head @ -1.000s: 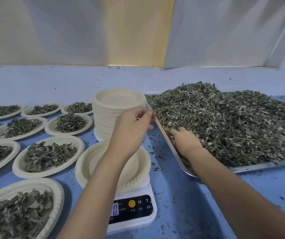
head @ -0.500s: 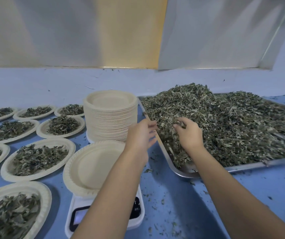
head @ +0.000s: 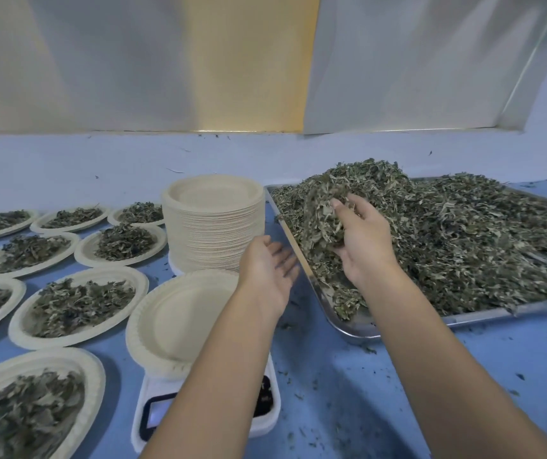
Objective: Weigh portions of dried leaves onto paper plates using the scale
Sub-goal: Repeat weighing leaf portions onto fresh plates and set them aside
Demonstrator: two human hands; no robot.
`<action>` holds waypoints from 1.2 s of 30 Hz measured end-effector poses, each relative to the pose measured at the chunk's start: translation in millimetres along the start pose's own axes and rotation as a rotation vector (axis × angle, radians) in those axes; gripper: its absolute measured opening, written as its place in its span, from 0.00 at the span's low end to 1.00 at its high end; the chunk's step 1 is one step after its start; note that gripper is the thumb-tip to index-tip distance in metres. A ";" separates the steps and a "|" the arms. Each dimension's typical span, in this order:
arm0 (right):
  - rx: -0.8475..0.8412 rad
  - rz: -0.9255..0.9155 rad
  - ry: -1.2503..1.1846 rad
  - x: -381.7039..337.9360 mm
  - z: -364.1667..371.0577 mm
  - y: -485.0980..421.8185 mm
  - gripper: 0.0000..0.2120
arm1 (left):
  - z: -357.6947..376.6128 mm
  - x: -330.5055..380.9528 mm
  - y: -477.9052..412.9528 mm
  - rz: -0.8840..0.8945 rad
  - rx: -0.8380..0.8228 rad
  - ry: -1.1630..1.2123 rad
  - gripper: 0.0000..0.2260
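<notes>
An empty paper plate (head: 179,321) sits on a white digital scale (head: 159,410) near the table's front. My right hand (head: 363,246) lifts a handful of dried leaves (head: 323,217) above the left part of a metal tray (head: 358,327), which is heaped with dried leaves (head: 464,240). My left hand (head: 267,271) hovers open, palm turned toward the tray, between the plate on the scale and the tray's left rim. My left forearm hides part of the scale's display.
A tall stack of empty paper plates (head: 214,223) stands behind the scale. Several plates filled with leaves (head: 76,304) cover the blue table (head: 348,392) to the left. Leaf crumbs lie scattered on the table. A wall runs along the back.
My right hand went from digging in the pile to lifting a handful of leaves. My left hand opened and dropped slightly beside the tray. The view shifted right.
</notes>
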State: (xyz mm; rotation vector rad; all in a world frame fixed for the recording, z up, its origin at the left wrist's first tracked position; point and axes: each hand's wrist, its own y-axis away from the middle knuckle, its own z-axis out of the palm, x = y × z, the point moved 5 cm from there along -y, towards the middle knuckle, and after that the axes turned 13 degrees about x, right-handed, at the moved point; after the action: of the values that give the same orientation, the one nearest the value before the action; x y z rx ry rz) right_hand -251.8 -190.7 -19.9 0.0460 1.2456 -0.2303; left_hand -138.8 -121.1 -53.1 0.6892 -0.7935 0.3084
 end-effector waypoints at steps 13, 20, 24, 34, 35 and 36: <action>-0.487 0.244 -0.094 17.8 97.1 92.0 0.06 | -79.3 62.9 8.2 0.055 -0.029 0.212 0.22; -0.631 0.170 0.142 32.7 109.1 112.2 0.07 | -111.2 76.7 2.0 0.122 0.045 0.152 0.23; -0.666 0.005 0.297 31.9 105.7 111.6 0.07 | -109.3 78.7 -1.9 0.177 0.073 0.143 0.20; -0.790 -0.413 0.589 15.1 103.2 124.0 0.09 | -105.6 73.2 4.5 0.288 0.193 -0.145 0.20; -0.784 -0.445 0.593 13.7 104.2 126.8 0.10 | -105.0 73.8 6.5 0.317 0.208 -0.162 0.18; -0.773 -0.474 0.596 12.7 105.3 129.5 0.11 | -104.3 74.0 8.0 0.344 0.217 -0.170 0.16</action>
State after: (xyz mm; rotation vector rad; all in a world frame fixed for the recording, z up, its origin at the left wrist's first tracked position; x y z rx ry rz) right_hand -124.1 -83.1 -9.7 -0.9130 1.8584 -0.1293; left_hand -35.9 -45.0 -46.9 0.7891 -1.0532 0.6614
